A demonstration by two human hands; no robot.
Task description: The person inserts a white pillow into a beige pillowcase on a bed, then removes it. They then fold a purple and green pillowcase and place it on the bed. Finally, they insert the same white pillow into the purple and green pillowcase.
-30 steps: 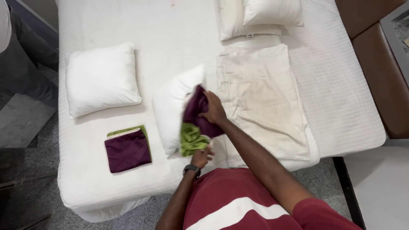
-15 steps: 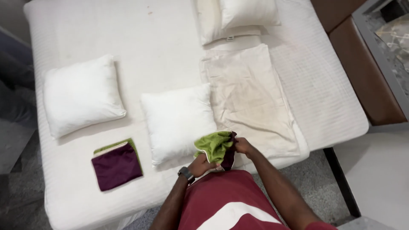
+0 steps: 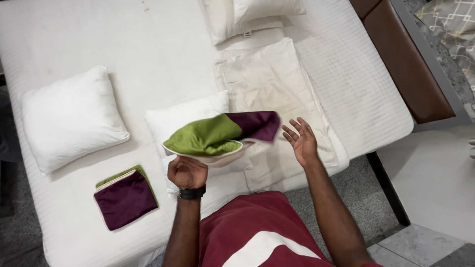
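The left hand point(image 3: 186, 171) has its grip closed on the near edge of a green and purple cushion cover point(image 3: 222, 133), which it holds up in the air above the bed point(image 3: 148, 44), spread out flat over a small white pillow point(image 3: 185, 118). The right hand point(image 3: 300, 140), at 3 o'clock from the cover, is open with fingers spread and holds nothing, just beside the purple end. A cream cloth point(image 3: 277, 94) lies under it. At 8 o'clock lies a folded purple cover point(image 3: 124, 199); at 9 o'clock, a larger white pillow point(image 3: 71, 118).
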